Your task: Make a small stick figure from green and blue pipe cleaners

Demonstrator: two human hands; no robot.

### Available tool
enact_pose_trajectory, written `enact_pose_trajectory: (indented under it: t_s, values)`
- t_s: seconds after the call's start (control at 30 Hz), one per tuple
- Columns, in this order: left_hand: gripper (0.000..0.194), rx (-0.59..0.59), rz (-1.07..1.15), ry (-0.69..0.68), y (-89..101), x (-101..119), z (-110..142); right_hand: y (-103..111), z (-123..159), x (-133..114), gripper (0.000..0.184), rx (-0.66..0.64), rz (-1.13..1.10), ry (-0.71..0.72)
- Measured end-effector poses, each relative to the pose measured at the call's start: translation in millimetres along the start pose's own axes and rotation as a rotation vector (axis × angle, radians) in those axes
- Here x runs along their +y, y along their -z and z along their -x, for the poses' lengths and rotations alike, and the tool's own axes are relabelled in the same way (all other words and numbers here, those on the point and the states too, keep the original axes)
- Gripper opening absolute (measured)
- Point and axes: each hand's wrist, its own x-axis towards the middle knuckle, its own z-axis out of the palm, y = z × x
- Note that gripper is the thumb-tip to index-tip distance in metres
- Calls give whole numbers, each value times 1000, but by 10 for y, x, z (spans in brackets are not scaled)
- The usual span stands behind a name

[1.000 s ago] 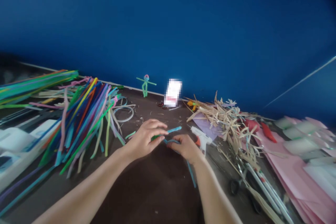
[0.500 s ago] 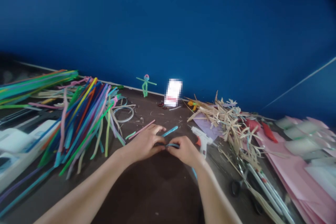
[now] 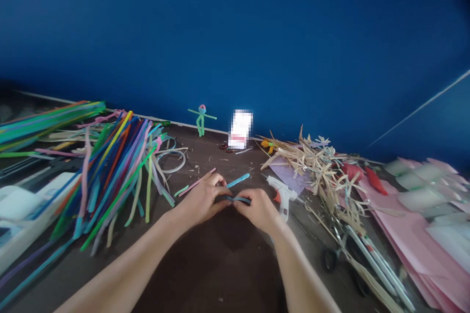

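Observation:
My left hand [image 3: 204, 196] is closed, its thumb and index finger pinching one end of a blue pipe cleaner [image 3: 242, 200]. Close against it, my right hand [image 3: 258, 209] pinches the same strip between thumb and forefinger. The fingertips of both hands nearly meet, and they cover part of the strip. Just beyond them a short, light blue pipe cleaner [image 3: 238, 180] slants up to the right; its lower end is hidden by my left fingers. Left of my left hand lie a pink pipe cleaner [image 3: 194, 183] and a short green piece [image 3: 181, 190].
A large heap of coloured pipe cleaners [image 3: 113, 171] spreads on the left. A small green pipe-cleaner figure [image 3: 200, 120] stands by the blue wall, near a blurred-out bright screen [image 3: 240, 128]. To the right are a white glue gun [image 3: 282, 193], dried straw strips [image 3: 312, 161], scissors [image 3: 330, 258] and pink sheets [image 3: 400, 239].
My left fingers have curled in from a more spread pose and now pinch at the strip. The right hand keeps its hold almost in place. The view has shifted slightly.

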Motion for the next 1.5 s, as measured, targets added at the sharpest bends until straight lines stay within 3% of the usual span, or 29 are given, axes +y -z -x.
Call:
enact_pose_trajectory:
  t_s: [0.17, 0.4, 0.57, 0.7, 0.83, 0.97, 1.1, 1.3, 1.5]
  values:
    - [17, -3, 25, 26, -20, -10, 4, -12, -1, 8, 17, 24, 13, 11]
    - [20, -138, 53, 88, -29, 5, 13, -7, 2, 3, 16, 12, 26, 1]
    - [19, -148, 34, 105, -14, 22, 6, 27, -17, 16, 16, -25, -64, -20]
    - [19, -187, 72, 43, -6, 18, 15, 67, -31, 58, 19, -127, -206, -90]
    - [17, -213, 272, -11, 14, 20, 11, 99, -36, 69, 24, -281, -455, -223]
    - [16, -135, 472, 77, 57, 50, -17, 69, -52, 47, 17, -168, -699, -249]
    - [17, -18, 532, 189, 67, 77, -42, -19, -73, 25, 18, -34, -746, -229]
    - [17, 209, 443, 293, -10, 71, -44, -159, -75, -12, 21, 15, -558, -191]
    - [19, 269, 215, 219, -61, 15, -20, -214, -23, -47, 13, 121, -150, -30]
